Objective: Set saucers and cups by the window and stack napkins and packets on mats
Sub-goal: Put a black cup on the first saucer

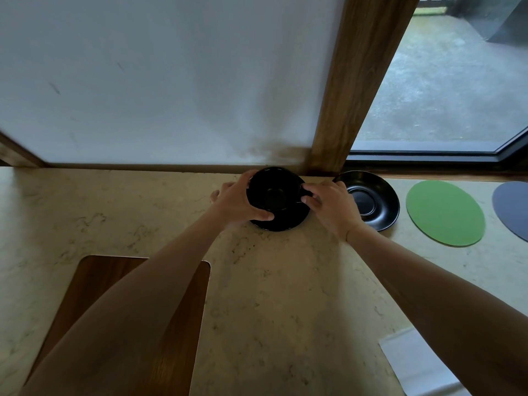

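Black cup (273, 192) sat on a black saucer (281, 221), right at the back of the counter (285, 295) against the wooden window post (351, 90). Left hand (237, 201) wrapped around the cup's left side, thumb down at the near edge by the saucer rim, so that grip was closed on the cup. Right hand (331, 207) pressed in from the other side, fingertips on what looked like the handle, also holding the cup. Couldn't tell if the cup was fully settled or a hair off the saucer, too dark in there.

Just beside it on the right, a second black saucer (371, 201), empty, partly hidden behind the right hand. Further right, a green mat (445, 212) and then the edge of a blue mat (513, 208), both bare. No napkins or packets on either one.

Down in the near right corner, something white and flat (411, 364), maybe a napkin, mostly covered by the right forearm. Dark wooden board (160, 324) at the near left, under the left arm.

Looked like the cup-on-saucer step for the first setting, probably just squaring the handle. Next up, by my guess: let go, fetch another cup for the empty saucer, set it dead centre. No second cup anywhere in view though, so would need finding first. Mats untouched, plenty left to do.
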